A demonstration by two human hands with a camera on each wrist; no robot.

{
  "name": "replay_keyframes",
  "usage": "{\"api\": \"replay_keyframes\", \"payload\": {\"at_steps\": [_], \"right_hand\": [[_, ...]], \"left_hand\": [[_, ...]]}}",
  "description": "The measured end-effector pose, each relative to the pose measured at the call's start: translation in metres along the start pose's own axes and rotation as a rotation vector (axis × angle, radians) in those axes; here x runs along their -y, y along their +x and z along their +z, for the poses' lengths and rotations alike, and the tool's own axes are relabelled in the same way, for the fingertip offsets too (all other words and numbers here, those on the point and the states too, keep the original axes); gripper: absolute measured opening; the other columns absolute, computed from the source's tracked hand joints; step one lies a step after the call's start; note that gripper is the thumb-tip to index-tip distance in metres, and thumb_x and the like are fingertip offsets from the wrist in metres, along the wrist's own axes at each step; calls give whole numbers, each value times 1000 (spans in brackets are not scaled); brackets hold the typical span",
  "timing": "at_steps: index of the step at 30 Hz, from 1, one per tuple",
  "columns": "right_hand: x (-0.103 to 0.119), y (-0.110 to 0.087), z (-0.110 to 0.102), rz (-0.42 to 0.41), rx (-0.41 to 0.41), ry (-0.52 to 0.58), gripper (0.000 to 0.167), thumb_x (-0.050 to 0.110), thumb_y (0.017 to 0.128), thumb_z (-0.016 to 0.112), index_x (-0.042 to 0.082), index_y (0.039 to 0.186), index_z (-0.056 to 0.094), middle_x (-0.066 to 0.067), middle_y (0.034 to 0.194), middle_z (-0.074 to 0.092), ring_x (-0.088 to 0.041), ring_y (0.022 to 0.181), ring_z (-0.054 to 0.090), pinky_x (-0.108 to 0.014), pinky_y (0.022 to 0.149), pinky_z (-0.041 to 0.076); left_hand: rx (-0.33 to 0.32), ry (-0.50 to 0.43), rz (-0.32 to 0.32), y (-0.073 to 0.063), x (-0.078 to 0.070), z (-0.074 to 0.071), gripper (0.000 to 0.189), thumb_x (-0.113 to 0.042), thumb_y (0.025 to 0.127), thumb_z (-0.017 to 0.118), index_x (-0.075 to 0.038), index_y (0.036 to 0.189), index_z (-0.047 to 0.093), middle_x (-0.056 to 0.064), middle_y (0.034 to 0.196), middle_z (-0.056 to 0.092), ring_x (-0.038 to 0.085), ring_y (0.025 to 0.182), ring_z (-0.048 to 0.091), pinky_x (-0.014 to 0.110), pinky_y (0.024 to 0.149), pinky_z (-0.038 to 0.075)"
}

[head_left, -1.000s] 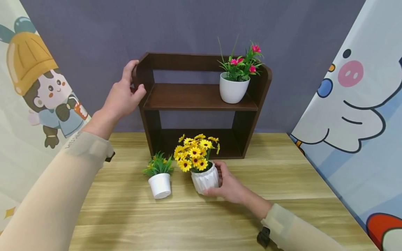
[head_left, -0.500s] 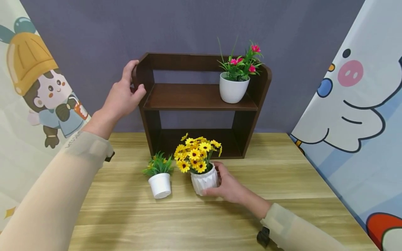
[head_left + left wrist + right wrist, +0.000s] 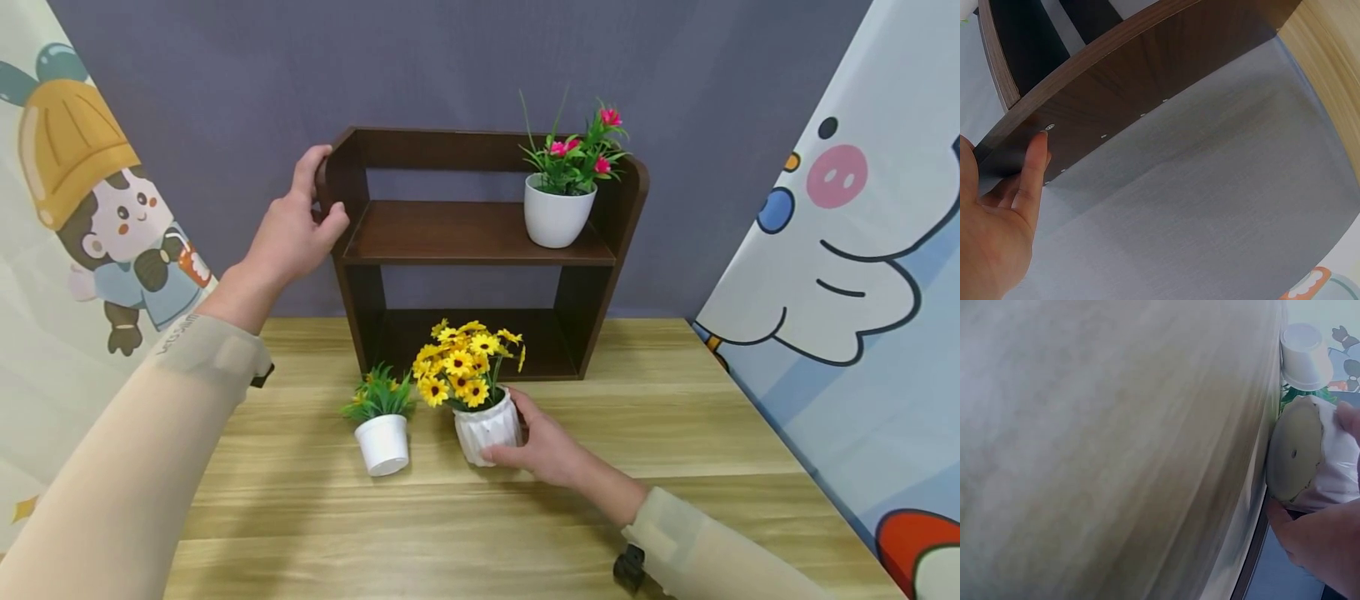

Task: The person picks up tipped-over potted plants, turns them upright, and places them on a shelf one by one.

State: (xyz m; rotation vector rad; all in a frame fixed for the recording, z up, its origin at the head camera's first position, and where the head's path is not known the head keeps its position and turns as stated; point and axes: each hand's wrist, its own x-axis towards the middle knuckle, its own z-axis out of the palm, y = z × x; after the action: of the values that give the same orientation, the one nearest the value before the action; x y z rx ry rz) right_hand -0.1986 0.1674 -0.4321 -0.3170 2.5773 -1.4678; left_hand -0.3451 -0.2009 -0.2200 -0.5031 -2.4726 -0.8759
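Observation:
My left hand (image 3: pixel 287 229) holds the upper left side of a dark brown two-tier wooden shelf (image 3: pixel 442 229). Its fingers lie along the panel's outer face in the left wrist view, and the thumb is toward the inside. With thumb and fingers around it, my right hand (image 3: pixel 553 448) grips a white ridged flowerpot (image 3: pixel 486 433) with yellow daisy-like flowers (image 3: pixel 459 365). The pot leans back, and its round base (image 3: pixel 1294 453) faces the right wrist camera. Left of it, a smaller white potted plant (image 3: pixel 384 446) with green leaves lies tipped on the table.
On the upper shelf's right end stands a smooth white pot (image 3: pixel 558 215) with pink flowers. The shelf rests at the back of the wood-grain table (image 3: pixel 465 542), before a grey backdrop (image 3: pixel 465 67). Cartoon-printed panels (image 3: pixel 832 250) stand at both sides.
The yellow flowers sway slightly right and then back left as my right hand shifts the pot's tilt a little. My left hand and the shelf stay in place.

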Motion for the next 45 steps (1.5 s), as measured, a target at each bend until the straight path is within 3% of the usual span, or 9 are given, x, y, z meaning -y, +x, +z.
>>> {"api": "replay_keyframes", "payload": {"at_steps": [5, 14, 24, 36, 45], "right_hand": [[0, 0, 0, -5, 6, 3, 103, 29, 88, 94, 8, 170, 35, -18, 152, 63, -34, 135, 64, -55, 113, 53], [-1, -2, -3, -1, 34, 42, 95, 32, 96, 86, 7, 170, 33, -18, 155, 60, -36, 139, 62, -56, 115, 52], [-1, -6, -5, -1, 46, 44, 95, 30, 93, 89, 7, 168, 36, -20, 156, 59, -40, 142, 60, -58, 117, 51], [2, -16, 0, 13, 13, 18, 115, 32, 85, 96, -2, 170, 27, -27, 164, 50, -44, 145, 59, -56, 118, 50], [0, -10, 7, 21, -39, -30, 130, 40, 83, 97, -9, 172, 16, -30, 168, 43, -46, 149, 55, -57, 120, 47]], "left_hand": [[-3, 7, 5, 0, 1, 0, 72, -34, 109, 46, -40, 173, 14, 19, 129, 70, 37, 84, 64, 43, 70, 44], [7, 25, 4, 0, 1, 1, 73, -36, 110, 46, -41, 174, 11, 20, 135, 69, 36, 80, 62, 44, 67, 43], [4, 23, 4, 0, 1, 1, 73, -36, 110, 46, -41, 174, 11, 19, 135, 70, 35, 81, 63, 44, 68, 44], [-5, 23, 17, 0, 3, 0, 73, -34, 109, 46, -39, 174, 12, 19, 136, 70, 33, 74, 61, 40, 65, 43], [-1, 24, 27, 0, 3, 1, 74, -35, 110, 47, -39, 174, 11, 20, 122, 69, 29, 64, 55, 40, 62, 43]]}}
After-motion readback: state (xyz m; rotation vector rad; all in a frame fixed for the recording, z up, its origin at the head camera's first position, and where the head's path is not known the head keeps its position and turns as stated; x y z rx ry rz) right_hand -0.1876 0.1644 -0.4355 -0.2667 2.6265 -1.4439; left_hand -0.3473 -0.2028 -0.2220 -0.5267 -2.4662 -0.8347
